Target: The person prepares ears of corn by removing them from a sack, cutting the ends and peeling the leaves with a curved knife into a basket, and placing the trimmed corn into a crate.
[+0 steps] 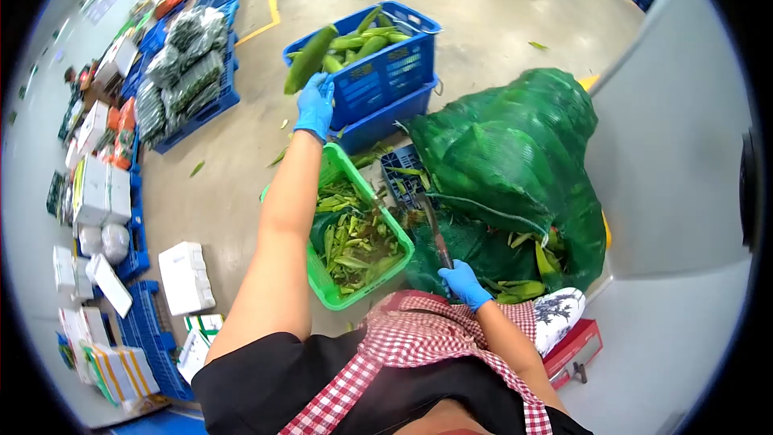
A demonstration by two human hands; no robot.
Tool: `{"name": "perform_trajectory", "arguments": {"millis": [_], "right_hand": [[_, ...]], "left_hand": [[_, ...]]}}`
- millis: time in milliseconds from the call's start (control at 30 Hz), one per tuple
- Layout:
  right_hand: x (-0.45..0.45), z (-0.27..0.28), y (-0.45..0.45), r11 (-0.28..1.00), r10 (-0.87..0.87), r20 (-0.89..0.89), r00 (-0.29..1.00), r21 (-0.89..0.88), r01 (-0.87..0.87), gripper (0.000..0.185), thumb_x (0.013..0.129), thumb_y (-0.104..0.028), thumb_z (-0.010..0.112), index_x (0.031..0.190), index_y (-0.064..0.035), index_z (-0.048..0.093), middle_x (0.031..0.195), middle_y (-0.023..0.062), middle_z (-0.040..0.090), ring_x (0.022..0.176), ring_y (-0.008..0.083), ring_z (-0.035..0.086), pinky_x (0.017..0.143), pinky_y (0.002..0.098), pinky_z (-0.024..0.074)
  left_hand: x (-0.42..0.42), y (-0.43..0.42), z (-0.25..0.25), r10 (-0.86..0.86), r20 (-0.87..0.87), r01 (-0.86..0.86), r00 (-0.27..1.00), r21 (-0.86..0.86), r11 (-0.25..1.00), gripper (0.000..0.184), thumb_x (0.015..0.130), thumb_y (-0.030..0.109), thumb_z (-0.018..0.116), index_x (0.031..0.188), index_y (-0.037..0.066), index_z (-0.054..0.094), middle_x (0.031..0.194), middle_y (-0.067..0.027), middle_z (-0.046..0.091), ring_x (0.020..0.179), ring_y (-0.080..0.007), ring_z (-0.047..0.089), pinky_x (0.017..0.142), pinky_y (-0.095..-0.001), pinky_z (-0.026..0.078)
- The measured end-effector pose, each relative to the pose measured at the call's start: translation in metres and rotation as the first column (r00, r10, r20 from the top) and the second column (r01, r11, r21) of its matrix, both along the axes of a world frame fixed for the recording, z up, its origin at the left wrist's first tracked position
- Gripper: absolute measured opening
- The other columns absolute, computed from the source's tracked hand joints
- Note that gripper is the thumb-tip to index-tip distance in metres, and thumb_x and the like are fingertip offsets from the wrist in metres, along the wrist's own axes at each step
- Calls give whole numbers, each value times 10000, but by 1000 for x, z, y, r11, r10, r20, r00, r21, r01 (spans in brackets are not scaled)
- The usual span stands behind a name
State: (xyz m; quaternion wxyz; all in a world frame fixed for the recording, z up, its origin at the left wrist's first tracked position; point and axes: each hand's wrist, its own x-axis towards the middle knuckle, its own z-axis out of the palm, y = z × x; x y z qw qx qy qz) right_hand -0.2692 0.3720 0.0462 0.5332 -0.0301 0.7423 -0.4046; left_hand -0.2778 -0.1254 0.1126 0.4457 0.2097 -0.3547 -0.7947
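Observation:
My left hand (316,105), in a blue glove, is stretched out to the near left corner of the upper blue crate (382,68). Its fingers are closed at the lower end of a green ear of corn in its husk (310,60), which tilts over the crate's rim. More husked-on ears (362,44) lie inside that crate. Close to my apron, my gloved right hand (465,283) grips the dark handle of a knife (437,234), its blade pointing away from me. Beneath the knife spreads green netting, with corn ears (522,290) showing at the sack's mouth.
A bulging green mesh sack (515,145) stands at right against the grey wall. Husk trimmings fill a green basket (328,294) before me. A second blue crate (386,121) supports the upper one. Bagged vegetables (181,60) sit on a pallet; white foam boxes (185,278) lie left.

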Motion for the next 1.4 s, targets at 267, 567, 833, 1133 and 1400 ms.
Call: {"name": "perform_trajectory", "arguments": {"millis": [267, 567, 833, 1133, 1400], "right_hand": [[-89, 48, 142, 886, -447, -317, 836, -281, 368, 186, 802, -207, 602, 885, -57, 529, 593, 20, 519, 448, 105, 486, 423, 260, 403], [-195, -15, 303, 61, -992, -129, 8, -415, 908, 127, 849, -136, 577, 870, -42, 493, 608, 34, 515, 450, 115, 485, 402, 254, 400], [-152, -13, 304, -176, -981, 120, -152, -228, 958, 140, 834, -109, 567, 898, -31, 469, 590, 54, 509, 445, 137, 496, 390, 268, 416], [-146, -7, 302, -164, -975, 183, -122, -237, 958, 149, 815, -125, 590, 884, -46, 483, 626, 44, 520, 457, 138, 495, 401, 282, 424], [-146, -37, 234, 356, -922, -319, 220, -477, 803, 153, 848, -174, 570, 873, -51, 483, 616, 59, 515, 446, 161, 492, 425, 292, 416]], "left_hand": [[-67, 233, -64, -194, 869, 765, 455, -493, -414, 95, 740, 97, 558, 656, 60, 578, 617, -88, 519, 548, -219, 471, 525, -358, 398], [-124, 532, -243, -339, 831, 891, -441, 359, -278, 455, 784, 321, 653, 1128, 28, 605, 1066, -136, 640, 961, -237, 613, 857, -320, 458], [-127, 739, -358, 331, 938, 964, -102, 175, -200, 916, 644, 474, 754, 1336, 49, 329, 1154, -209, 531, 1062, -343, 540, 919, -405, 435], [-175, 670, -339, -48, 787, 774, -616, 592, -223, 787, 592, 475, 797, 1175, 2, 559, 1166, -173, 585, 1031, -284, 591, 855, -367, 474], [-78, 443, -160, -756, 540, 812, -369, 584, 21, 573, 737, 380, 711, 1145, -1, 581, 1042, -107, 632, 888, -179, 604, 803, -300, 475]]}}
